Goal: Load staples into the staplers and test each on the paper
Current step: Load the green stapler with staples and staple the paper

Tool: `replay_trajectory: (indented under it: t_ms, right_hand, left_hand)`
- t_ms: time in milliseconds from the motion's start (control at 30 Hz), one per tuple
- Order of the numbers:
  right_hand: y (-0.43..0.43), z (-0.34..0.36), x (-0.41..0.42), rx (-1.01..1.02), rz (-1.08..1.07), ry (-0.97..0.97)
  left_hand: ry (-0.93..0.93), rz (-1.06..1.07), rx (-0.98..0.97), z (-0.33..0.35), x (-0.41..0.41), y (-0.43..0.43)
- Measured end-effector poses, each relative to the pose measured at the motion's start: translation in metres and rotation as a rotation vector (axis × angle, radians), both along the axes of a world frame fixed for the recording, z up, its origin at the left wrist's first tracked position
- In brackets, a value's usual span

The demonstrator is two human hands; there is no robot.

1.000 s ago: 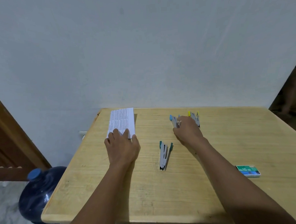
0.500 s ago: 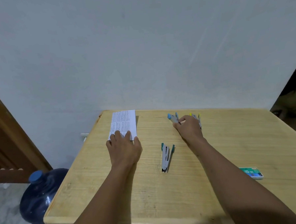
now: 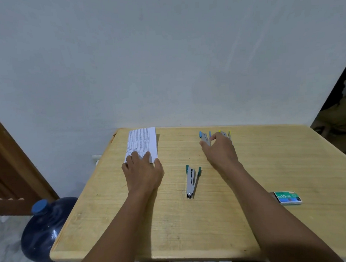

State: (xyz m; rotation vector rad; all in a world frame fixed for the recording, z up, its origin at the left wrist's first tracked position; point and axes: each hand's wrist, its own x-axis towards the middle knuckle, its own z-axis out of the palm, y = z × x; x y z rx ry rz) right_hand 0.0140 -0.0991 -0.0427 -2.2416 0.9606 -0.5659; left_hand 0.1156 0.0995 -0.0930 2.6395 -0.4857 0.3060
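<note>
A folded printed paper (image 3: 142,140) lies at the far left of the wooden table (image 3: 173,231). My left hand (image 3: 143,172) rests flat on its near edge. A green-tipped stapler (image 3: 192,182) lies alone at the table's middle, between my arms. At the far edge lie a blue-tipped stapler (image 3: 204,136) and a yellow-tipped stapler (image 3: 227,133), the yellow one partly hidden by my fingers. My right hand (image 3: 221,152) reaches over them, thumb and forefinger on either side of the blue-tipped stapler. A green box of staples (image 3: 288,197) sits near the right edge.
A white wall stands right behind the table. A large blue water bottle (image 3: 45,233) stands on the floor at the table's left corner, beside a brown wooden door (image 3: 9,169). A dark doorway opens at the far right.
My right hand has shifted slightly, uncovering more of the blue-tipped stapler. My left hand stays on the paper. The view has tilted a little.
</note>
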Motion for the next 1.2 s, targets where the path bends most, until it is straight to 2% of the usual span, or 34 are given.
replay_trajectory:
  t_ms: [67,200,267,367,433,600,700,867,1000,1100,1200]
  right_hand:
    - [0.013,0.004,-0.017,0.045,0.021,0.053]
    - [0.035,-0.003,-0.038,0.126,0.118,0.28]
    - [0.043,-0.008,-0.04,0.099,0.126,0.296]
    - [0.052,-0.011,-0.04,0.05,0.096,0.284]
    - [0.056,-0.011,-0.042,0.043,0.091,0.258]
    - [0.068,-0.004,-0.055,0.101,0.055,0.073]
    - [0.077,0.001,-0.066,0.128,0.086,-0.083]
    - [0.081,0.003,-0.079,0.182,0.085,-0.248]
    - [0.085,0.0,-0.08,0.206,0.047,-0.366]
    - [0.085,-0.003,-0.079,0.228,-0.05,-0.424]
    - [0.071,-0.004,-0.083,0.327,-0.177,-0.514]
  left_hand:
    - [-0.009,0.006,-0.005,-0.001,0.001,0.0]
    - [-0.066,-0.001,-0.056,0.0,-0.001,-0.003]
    - [-0.125,-0.034,-0.108,-0.001,-0.003,-0.004]
    - [-0.298,-0.161,-0.032,0.001,-0.01,-0.004]
    - [-0.278,-0.269,-0.094,0.008,-0.027,-0.003]
    - [0.281,-0.384,-0.482,0.021,-0.085,-0.005]
    - [0.44,-0.411,-0.628,0.035,-0.104,-0.01]
    - [0.459,-0.404,-0.712,0.051,-0.111,-0.012]
    - [0.302,-0.432,-0.698,0.055,-0.119,-0.016]
    - [0.253,-0.412,-0.747,0.055,-0.124,-0.015]
    - [0.288,-0.409,-0.81,0.058,-0.13,-0.005]
